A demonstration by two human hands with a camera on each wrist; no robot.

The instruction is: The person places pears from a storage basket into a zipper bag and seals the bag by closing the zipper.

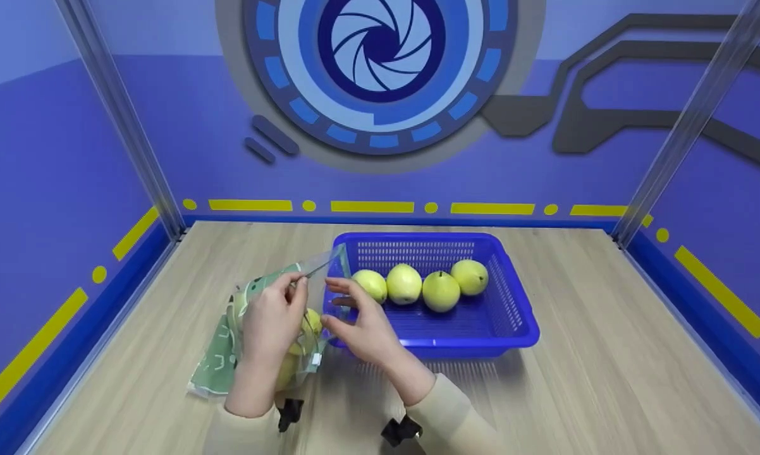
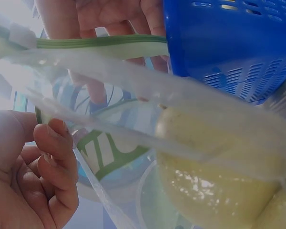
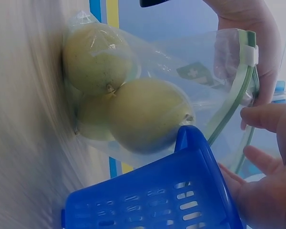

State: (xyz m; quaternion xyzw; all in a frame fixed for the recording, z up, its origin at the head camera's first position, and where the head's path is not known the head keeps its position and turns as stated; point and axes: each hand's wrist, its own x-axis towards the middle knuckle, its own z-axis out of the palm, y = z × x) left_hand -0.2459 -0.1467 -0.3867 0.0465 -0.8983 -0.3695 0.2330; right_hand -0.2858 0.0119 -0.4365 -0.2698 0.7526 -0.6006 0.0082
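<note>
A clear zip bag with green print (image 1: 215,363) stands on the table with several yellow-green pears (image 3: 150,114) inside. My left hand (image 1: 269,325) pinches the bag's green-edged mouth between thumb and fingers. The mouth is parted, and the white slider (image 3: 251,56) sits at one end of the zip strip. My right hand (image 1: 370,328) is at the other side of the mouth, fingers spread and loosely bent, some of them behind the strip in the left wrist view; whether they touch it I cannot tell. More pears (image 1: 404,284) lie in a row in the blue basket (image 1: 430,343).
The basket stands right beside the bag, its left wall close to my right hand. A wood-grain table (image 1: 607,354) carries both. Blue printed panels (image 1: 380,183) close off the back and sides, with metal posts (image 1: 133,126) at the corners.
</note>
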